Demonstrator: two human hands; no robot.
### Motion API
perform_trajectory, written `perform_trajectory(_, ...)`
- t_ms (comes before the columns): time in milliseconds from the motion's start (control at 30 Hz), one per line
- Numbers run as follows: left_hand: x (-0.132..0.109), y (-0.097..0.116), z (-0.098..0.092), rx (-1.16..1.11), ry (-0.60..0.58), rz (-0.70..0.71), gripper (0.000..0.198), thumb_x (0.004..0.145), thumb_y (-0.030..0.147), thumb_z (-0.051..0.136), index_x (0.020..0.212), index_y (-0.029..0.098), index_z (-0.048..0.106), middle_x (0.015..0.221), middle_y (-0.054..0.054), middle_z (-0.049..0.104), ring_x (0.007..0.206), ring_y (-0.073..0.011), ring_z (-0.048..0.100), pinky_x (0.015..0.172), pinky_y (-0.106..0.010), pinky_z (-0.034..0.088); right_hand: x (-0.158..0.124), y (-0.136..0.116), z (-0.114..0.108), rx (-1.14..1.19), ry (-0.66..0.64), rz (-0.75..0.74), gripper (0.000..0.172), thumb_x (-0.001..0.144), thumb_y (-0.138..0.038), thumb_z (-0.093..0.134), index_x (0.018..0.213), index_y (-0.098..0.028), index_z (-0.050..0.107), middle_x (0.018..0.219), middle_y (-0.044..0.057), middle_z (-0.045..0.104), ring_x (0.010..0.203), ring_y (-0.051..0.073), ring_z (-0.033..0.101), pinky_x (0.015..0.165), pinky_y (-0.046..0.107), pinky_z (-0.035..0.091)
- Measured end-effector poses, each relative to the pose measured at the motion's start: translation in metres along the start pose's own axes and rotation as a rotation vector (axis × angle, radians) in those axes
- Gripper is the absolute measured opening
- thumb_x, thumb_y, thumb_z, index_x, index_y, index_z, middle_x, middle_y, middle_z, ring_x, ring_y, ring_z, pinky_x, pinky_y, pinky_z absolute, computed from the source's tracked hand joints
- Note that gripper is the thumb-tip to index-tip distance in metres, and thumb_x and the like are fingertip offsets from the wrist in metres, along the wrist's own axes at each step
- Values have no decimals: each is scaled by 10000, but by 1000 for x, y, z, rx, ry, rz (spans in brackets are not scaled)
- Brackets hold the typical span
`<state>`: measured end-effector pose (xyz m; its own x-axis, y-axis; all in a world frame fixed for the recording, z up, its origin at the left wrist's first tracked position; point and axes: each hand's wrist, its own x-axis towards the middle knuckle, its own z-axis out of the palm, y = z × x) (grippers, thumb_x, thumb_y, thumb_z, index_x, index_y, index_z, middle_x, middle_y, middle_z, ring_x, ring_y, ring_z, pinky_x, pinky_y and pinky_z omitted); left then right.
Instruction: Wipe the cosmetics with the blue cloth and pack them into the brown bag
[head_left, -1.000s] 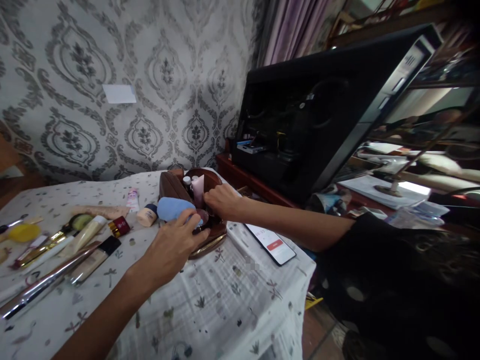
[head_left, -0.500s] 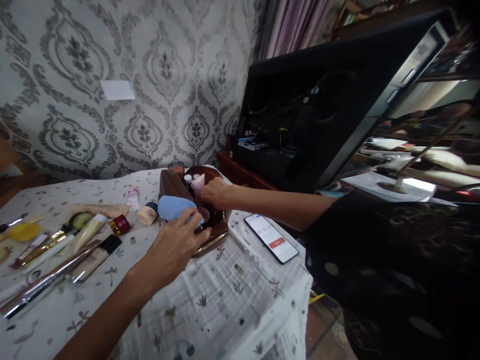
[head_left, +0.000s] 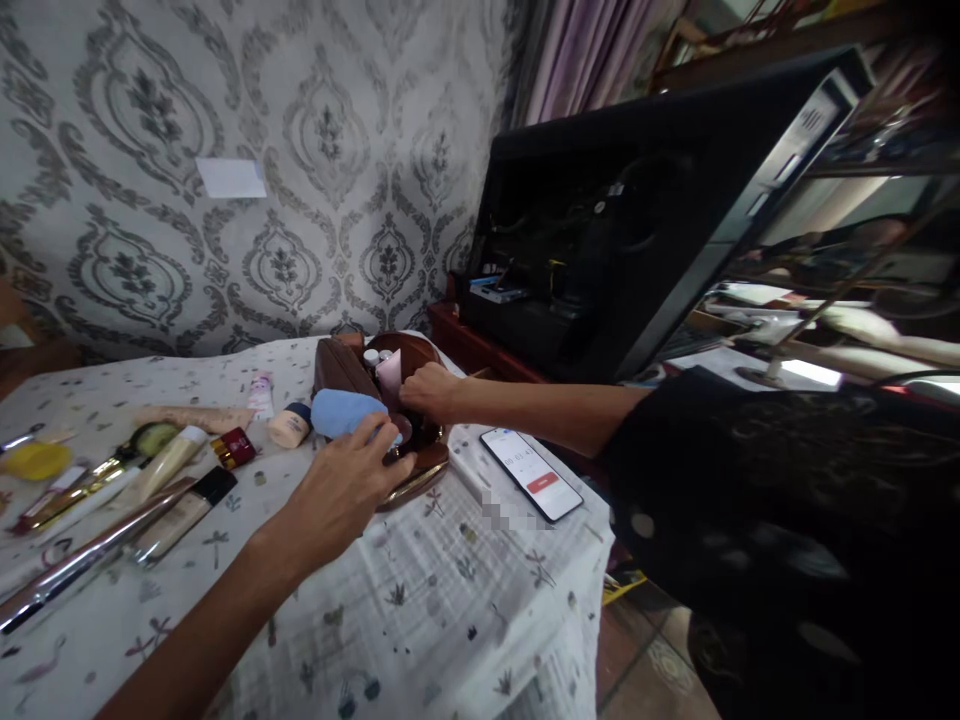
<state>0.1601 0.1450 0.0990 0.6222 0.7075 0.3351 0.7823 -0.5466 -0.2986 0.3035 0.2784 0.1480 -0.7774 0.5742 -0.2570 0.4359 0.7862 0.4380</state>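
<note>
A brown cosmetic pouch (head_left: 420, 465) lies open on the patterned cloth. A pink tube (head_left: 390, 373) and small bottle caps stand inside it. My left hand (head_left: 337, 495) reaches in from the lower left. Its fingertips are closed on the near end of a light blue tube (head_left: 339, 412) that lies across the pouch's left edge. My right hand (head_left: 426, 390) comes in from the right with fingers curled at the pouch's opening, beside the pink tube. What its fingertips hold is partly hidden.
Several make-up tubes, brushes and a yellow lid (head_left: 34, 460) lie scattered to the left. A phone (head_left: 531, 472) with a lit screen rests right of the pouch, near the table's edge. A big black television (head_left: 645, 200) leans behind.
Both hands stay at the pouch. My right hand has drawn slightly closer to the pink tube; the view has shifted a little.
</note>
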Motion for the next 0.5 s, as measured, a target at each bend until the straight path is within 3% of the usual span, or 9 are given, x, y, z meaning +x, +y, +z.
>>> perform_trajectory(200,-1,1,-2,0,21,-12,368,883,30,560,1186,223,645,1224,-122,582,1260,-297,484,786,-360,570,-3,-4,-6,-44,-19,14,192,932,-136,567,1061,-94,703,1002,174,762,1008,266,733,798,337,549)
perform_trajectory(367,-1,1,-3,-33,32,4,318,910,71,567,1191,197,645,1204,-129,600,1244,-306,508,812,-385,571,-25,-3,-26,-61,12,53,236,985,-192,508,1081,-106,706,1017,173,749,1001,290,714,739,349,524)
perform_trajectory(500,0,2,-1,-58,53,5,331,878,40,577,1170,180,648,1224,-133,607,1246,-316,517,786,-383,575,-53,3,-21,-57,-2,-150,210,977,-152,520,950,-110,724,959,140,736,958,236,669,759,318,485)
